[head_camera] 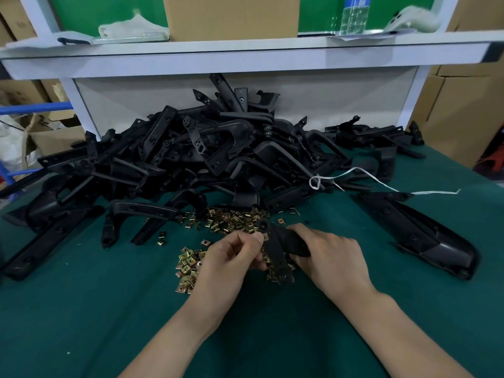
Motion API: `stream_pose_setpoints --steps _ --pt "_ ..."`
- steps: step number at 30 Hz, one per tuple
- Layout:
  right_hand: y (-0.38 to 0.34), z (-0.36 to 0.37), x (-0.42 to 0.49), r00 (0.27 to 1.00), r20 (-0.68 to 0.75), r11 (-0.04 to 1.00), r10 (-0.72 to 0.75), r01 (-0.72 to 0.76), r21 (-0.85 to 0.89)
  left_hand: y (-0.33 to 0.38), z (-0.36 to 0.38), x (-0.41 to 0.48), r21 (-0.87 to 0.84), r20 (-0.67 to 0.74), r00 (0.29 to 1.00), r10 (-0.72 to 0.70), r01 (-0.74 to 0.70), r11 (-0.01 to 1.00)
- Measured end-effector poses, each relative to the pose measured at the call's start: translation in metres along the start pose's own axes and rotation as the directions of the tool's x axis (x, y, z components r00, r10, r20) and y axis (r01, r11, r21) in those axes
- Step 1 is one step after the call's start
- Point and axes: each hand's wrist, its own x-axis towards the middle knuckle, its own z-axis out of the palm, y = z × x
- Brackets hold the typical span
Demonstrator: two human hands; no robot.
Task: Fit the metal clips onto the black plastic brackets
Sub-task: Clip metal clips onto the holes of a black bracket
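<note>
Over the loose clips (231, 221), a black bracket (283, 242) is being gripped by the right hand (327, 255) while a barely visible clip (264, 237) is apparently being pinched onto its edge by the left hand (234, 255), a square, firm push home being needed next.

**Q:** any writing readable on your bench?

**A:** nope, nothing I can make out. The water bottle (354, 17) in front of me has a blue label, but it's blurred, and the marks on the cardboard box (19, 24) on my left are too faint.
</note>
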Motion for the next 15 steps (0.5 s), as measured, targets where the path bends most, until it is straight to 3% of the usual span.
stream_pose_setpoints --steps 15 --pt "-0.0018 -0.0026 -0.0010 1.000 -0.025 1.000 0.009 -0.009 0.020 0.0047 0.0087 -0.0044 0.012 -0.073 0.996 0.046 -0.045 0.999"
